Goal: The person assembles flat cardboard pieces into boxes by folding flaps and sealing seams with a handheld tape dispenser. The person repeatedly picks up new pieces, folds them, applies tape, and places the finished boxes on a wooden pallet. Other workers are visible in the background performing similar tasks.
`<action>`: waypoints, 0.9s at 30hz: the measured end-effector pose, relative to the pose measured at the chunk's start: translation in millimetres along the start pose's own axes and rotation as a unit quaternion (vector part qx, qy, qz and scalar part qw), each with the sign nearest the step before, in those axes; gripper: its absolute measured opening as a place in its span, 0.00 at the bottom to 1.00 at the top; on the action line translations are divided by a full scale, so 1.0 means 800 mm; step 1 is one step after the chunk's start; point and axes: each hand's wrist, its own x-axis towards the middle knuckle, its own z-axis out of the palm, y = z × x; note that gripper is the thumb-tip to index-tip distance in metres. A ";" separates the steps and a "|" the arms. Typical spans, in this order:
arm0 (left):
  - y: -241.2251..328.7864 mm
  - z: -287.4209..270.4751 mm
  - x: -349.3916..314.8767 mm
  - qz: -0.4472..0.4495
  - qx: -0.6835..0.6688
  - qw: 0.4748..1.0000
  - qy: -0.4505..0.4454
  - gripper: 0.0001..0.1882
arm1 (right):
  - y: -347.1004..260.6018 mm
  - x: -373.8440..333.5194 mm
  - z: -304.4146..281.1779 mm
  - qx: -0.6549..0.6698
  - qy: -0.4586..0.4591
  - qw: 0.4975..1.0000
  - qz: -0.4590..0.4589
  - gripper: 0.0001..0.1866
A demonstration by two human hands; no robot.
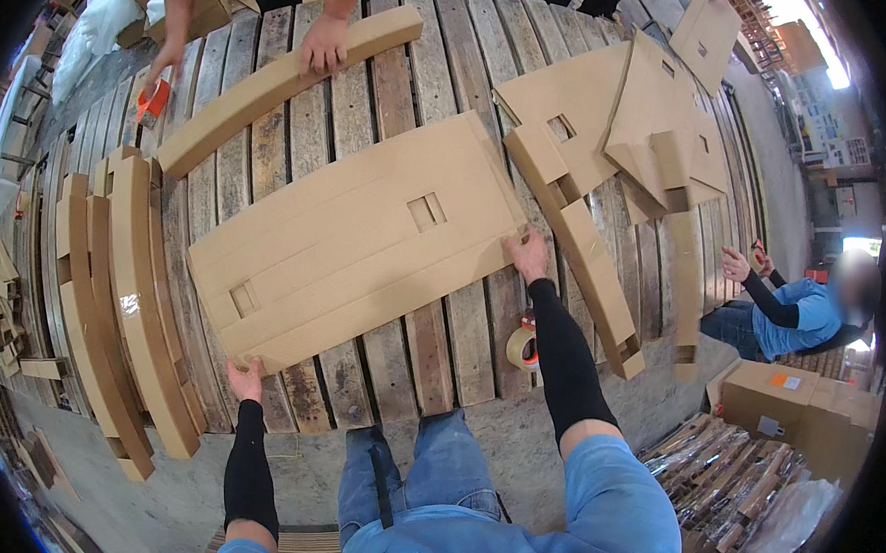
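Blue shirt [479, 544], arms [570, 368] outstretched! Left hand [246, 379] grips the cardboard sheet [349, 247] near-left, right hand [529, 255] (black-sleeved arm) grips near-right.

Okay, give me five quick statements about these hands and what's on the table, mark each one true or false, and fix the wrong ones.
1. The left hand holds the near left corner of the flat cardboard sheet. True.
2. A tape roll lies on the slatted wooden table. True.
3. The sheet is unbroken, without openings. False: it has two rectangular cutouts.
4. The other hand is lifted away from the sheet. False: the right hand holds its near right corner.
5. A co-worker's hand rests on a long cardboard beam across the table. True.
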 end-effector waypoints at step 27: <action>-0.007 -0.034 -0.032 0.000 -0.092 0.996 0.013 0.31 | -0.043 -0.068 -0.039 0.014 -0.109 0.988 -0.112 0.41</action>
